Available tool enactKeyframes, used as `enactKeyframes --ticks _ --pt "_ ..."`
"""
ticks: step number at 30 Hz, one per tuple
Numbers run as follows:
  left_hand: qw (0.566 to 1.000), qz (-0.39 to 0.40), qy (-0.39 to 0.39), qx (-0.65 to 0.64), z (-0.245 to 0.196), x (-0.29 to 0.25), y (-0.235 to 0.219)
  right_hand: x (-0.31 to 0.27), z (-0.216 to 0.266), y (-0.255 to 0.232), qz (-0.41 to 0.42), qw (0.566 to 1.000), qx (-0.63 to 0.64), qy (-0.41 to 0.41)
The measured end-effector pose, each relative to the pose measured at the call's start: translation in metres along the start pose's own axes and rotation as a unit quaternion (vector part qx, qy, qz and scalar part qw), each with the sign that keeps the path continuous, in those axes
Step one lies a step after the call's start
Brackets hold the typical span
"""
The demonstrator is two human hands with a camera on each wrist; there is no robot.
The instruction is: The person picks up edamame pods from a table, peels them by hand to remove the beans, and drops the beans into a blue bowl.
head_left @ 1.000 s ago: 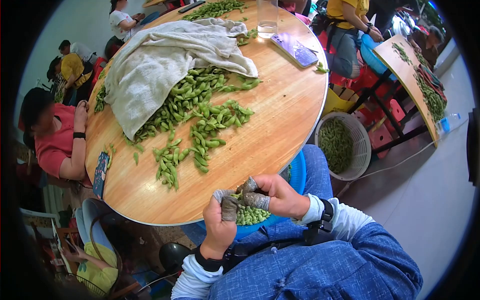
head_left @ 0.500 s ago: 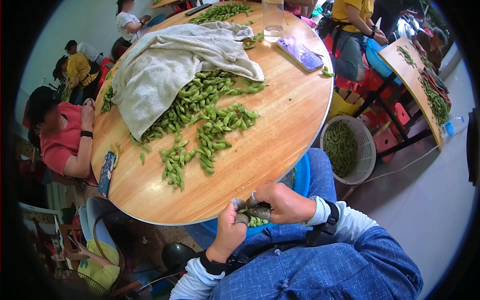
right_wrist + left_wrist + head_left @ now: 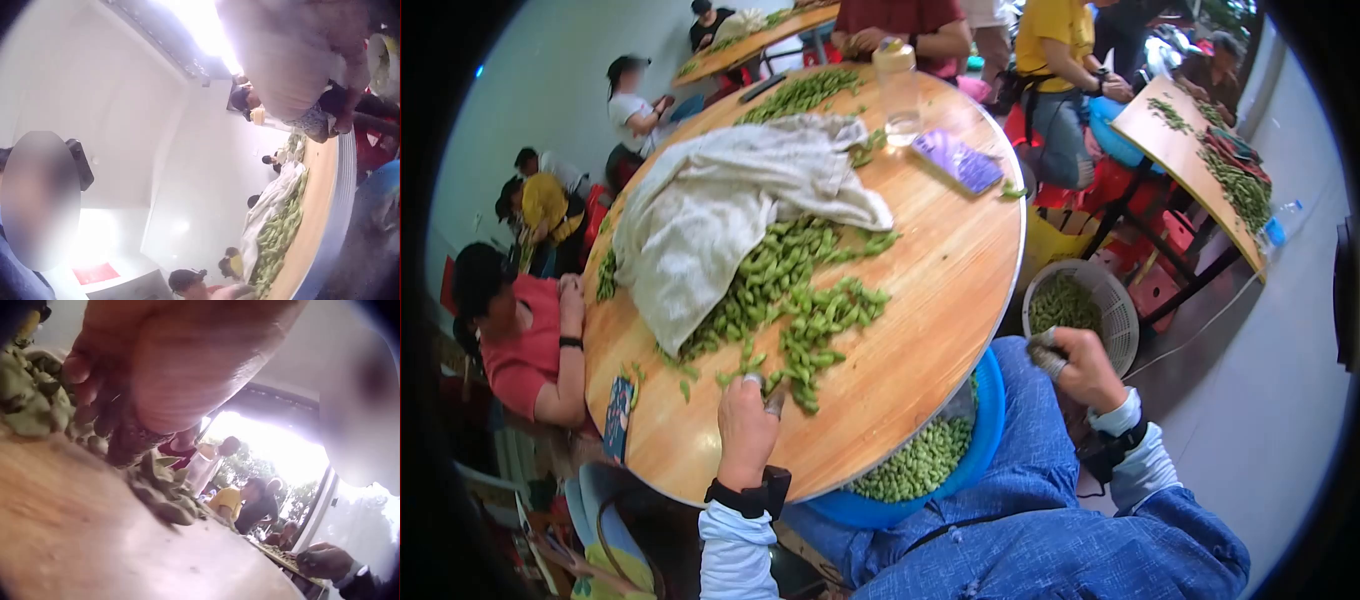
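My left hand point(image 3: 747, 430), with grey wrapping on its fingertips, reaches over the round table to the near edge of the green soybean pods point(image 3: 805, 385). Thumb and forefinger stand apart there; in the left wrist view the fingers of that hand point(image 3: 181, 369) bend down among the pods point(image 3: 169, 497). Out to the right, my right hand point(image 3: 1088, 365) is above my knee, overlapping the pale basket point(image 3: 1122, 312) of pods. Its wrapped fingers are bent close together; whether they pinch something I cannot tell. Shelled beans point(image 3: 920, 460) lie in a blue basin point(image 3: 990, 420) below the table edge.
A light cloth point(image 3: 710, 210) covers much of the pod heap on the table point(image 3: 920, 330). Behind it stand a clear jar point(image 3: 898, 95) and a purple phone point(image 3: 958, 163). A dark patterned flat object point(image 3: 617, 420) lies at the left edge. Other people sit around.
Both hands were together over the basin around a pod. Now they are apart: the left has moved forward and left to the pods, the right out toward the basket. The basin shows more fully.
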State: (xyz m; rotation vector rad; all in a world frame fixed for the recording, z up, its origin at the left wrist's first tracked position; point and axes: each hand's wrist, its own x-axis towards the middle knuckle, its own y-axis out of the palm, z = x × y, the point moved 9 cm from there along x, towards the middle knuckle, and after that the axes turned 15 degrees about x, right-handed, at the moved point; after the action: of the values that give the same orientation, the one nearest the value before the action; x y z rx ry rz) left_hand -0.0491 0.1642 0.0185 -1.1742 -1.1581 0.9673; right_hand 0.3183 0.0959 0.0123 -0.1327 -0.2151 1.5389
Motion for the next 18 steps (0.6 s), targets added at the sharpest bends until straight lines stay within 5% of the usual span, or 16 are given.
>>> enactKeyframes --ticks 6,9,10,11,13,15,18 --pt "0.997 0.007 0.025 0.077 0.002 0.003 0.004 0.006 0.002 0.063 0.151 0.936 0.318 0.029" --pt "0.995 -0.07 -0.061 -0.043 0.018 -0.011 -0.018 0.003 0.005 0.096 0.204 0.887 0.383 0.156" --pt "0.981 -0.103 -0.058 -0.153 0.021 -0.014 -0.02 0.006 0.013 0.105 0.218 0.892 0.375 0.127" --pt "0.95 -0.057 -0.089 -0.294 0.025 -0.02 -0.01 0.008 0.02 0.117 0.236 0.894 0.368 0.101" --pt "0.819 0.037 -0.168 -0.548 -0.001 -0.043 -0.001 0.003 0.026 0.145 0.265 0.883 0.377 0.093" --pt "0.727 0.093 -0.127 -0.668 -0.04 -0.06 0.008 0.002 0.035 0.165 0.279 0.867 0.397 0.113" --pt "0.668 0.187 -0.099 -0.713 -0.081 -0.079 0.01 -0.003 0.038 0.186 0.307 0.855 0.401 0.117"
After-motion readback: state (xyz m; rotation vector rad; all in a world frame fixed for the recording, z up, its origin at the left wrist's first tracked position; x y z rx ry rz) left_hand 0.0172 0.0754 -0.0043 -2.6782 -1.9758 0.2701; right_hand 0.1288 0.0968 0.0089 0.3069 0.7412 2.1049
